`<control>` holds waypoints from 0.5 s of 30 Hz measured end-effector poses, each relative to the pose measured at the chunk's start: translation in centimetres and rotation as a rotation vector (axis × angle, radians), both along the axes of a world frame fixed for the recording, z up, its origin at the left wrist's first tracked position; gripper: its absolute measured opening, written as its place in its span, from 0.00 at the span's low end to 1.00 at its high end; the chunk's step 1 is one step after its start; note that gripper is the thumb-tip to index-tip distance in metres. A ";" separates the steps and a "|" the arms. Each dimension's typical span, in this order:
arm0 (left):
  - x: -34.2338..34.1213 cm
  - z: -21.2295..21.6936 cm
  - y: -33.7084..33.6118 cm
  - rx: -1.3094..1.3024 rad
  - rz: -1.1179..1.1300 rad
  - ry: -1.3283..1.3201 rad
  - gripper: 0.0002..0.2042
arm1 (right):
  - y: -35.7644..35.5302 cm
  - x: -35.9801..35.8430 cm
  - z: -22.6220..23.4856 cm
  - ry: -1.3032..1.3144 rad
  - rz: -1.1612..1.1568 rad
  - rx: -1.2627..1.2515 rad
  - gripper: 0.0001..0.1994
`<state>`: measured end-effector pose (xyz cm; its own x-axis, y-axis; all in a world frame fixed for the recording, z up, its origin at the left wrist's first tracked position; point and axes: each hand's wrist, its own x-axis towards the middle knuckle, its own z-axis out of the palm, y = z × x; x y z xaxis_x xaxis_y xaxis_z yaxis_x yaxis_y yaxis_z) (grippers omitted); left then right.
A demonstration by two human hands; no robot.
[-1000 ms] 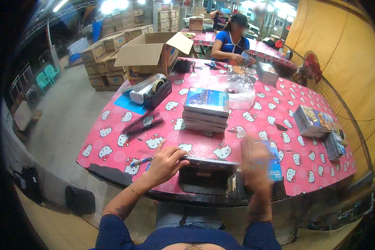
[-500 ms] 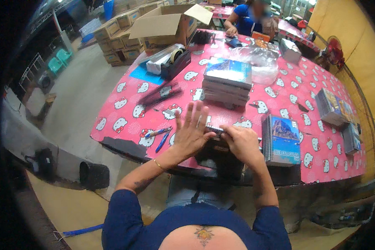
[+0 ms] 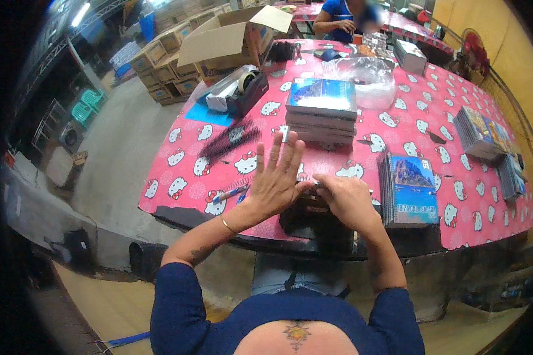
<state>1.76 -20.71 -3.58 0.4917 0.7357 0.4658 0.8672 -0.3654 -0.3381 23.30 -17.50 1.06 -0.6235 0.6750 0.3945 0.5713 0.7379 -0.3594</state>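
Fingers of left hand splayed flat on dark stack; right hand curled, pinching its top edge.

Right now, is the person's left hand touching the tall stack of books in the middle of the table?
Apart. The head view shows red tablecloth between the left hand's fingertips and the stack of books.

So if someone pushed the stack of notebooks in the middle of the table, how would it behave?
The stack of notebooks lies flat and wide, so it probably won't tip. Its glossy covers suggest the top one could slide off. Several thick books likely make it fairly heavy on the tablecloth.
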 end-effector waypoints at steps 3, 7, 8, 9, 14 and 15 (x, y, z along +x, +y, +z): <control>0.9 -3.0 -3.2 -0.057 -0.124 0.019 0.45 | -0.1 0.2 0.1 -0.074 -0.042 -0.024 0.18; 1.0 1.3 1.0 -0.004 0.101 0.018 0.44 | -0.6 0.4 -0.1 0.015 -0.062 0.078 0.30; 0.9 2.8 1.1 -0.004 0.163 0.040 0.43 | -1.1 0.5 0.4 0.054 -0.056 0.113 0.33; 1.1 1.7 -0.4 -0.303 0.072 0.004 0.44 | -1.4 1.8 1.3 0.092 -0.100 0.113 0.41; 1.8 2.5 0.6 -0.048 0.078 -0.097 0.41 | -0.4 4.6 -5.3 0.790 -0.097 -0.531 0.35; 1.7 1.6 -0.2 -0.098 -0.016 -0.058 0.41 | -0.4 4.0 -6.1 0.861 -0.086 -0.693 0.33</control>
<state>3.45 -20.87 -1.93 0.4783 0.7711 0.4202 0.8780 -0.4085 -0.2496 27.28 -17.95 -5.07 -0.2629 0.9452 0.1934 -0.0280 0.1929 -0.9808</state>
